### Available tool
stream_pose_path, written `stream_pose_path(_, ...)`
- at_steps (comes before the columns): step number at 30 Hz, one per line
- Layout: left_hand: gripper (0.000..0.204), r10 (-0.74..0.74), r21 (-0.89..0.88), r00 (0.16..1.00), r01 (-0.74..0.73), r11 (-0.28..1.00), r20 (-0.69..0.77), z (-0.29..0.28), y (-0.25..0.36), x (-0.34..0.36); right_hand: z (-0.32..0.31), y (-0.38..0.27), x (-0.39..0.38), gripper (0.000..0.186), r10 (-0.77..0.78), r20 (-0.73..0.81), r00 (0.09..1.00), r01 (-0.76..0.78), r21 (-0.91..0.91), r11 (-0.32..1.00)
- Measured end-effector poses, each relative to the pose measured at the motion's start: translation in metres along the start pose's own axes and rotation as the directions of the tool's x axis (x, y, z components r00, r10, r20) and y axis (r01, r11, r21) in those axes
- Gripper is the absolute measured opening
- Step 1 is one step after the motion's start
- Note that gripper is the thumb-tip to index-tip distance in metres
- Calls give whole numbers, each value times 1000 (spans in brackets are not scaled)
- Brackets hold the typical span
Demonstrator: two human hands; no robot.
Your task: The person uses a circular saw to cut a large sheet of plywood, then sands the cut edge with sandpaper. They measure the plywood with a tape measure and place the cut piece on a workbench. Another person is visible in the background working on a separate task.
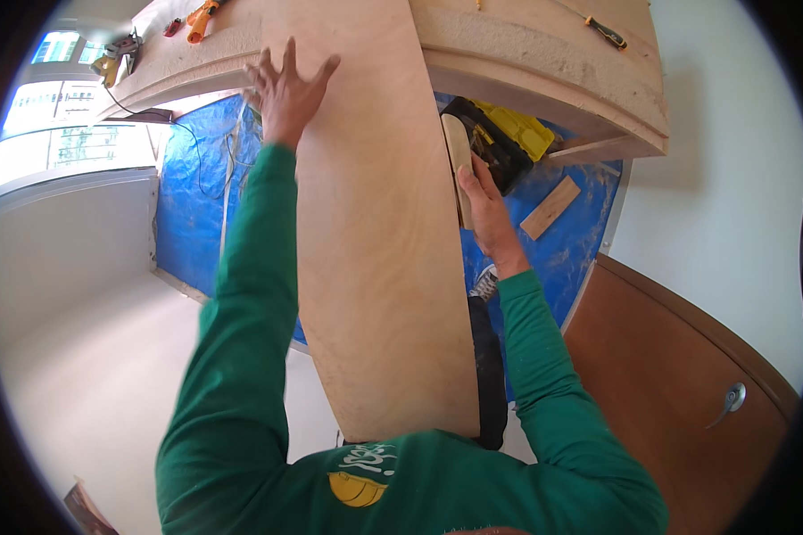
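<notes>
A long plywood board (375,241) stretches from my body out over the far workbench. My left hand (287,96) lies on its left side near the bench, fingers spread wide, thumb toward the board's middle. My right hand (489,207) is wrapped round a long pale sanding block (458,147), which runs along the board's right edge. The block's underside and most of its contact with the edge are hidden.
The wooden workbench (544,67) carries a screwdriver (605,33), an orange-handled tool (202,21) and a corded power tool (119,59). Below, a black-and-yellow toolbox (500,143) and a wood offcut (550,207) lie on blue sheeting (187,227). A brown door (678,366) stands at right.
</notes>
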State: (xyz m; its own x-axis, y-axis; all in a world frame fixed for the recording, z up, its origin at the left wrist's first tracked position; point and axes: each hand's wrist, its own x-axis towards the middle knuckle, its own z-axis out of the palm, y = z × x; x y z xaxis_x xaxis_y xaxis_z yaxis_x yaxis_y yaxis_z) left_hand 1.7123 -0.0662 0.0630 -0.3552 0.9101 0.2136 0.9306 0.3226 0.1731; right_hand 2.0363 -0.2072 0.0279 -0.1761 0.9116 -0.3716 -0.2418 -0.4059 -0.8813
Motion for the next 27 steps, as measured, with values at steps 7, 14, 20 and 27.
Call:
stream_pose_path(7, 109, -91, 24, 981, 88, 996, 170, 27, -5, 30, 37, -25, 143, 68, -169, 128, 977, 189, -172, 967)
stream_pose_path(14, 110, -54, 14, 986, 53, 999, 155, 28, -11, 35, 47, -13, 194, 71, -67, 129, 989, 83, -126, 988)
stream_pose_path(20, 111, -35, 35, 983, 30, 999, 180, 16, -13, 29, 37, 35, 17, 70, -238, -9, 971, 220, -354, 909)
stream_pose_path(27, 101, 132, 186, 910, -219, 958, 393, -8, -7, 22, 36, 30, 129, 62, -416, 150, 897, 436, -465, 771)
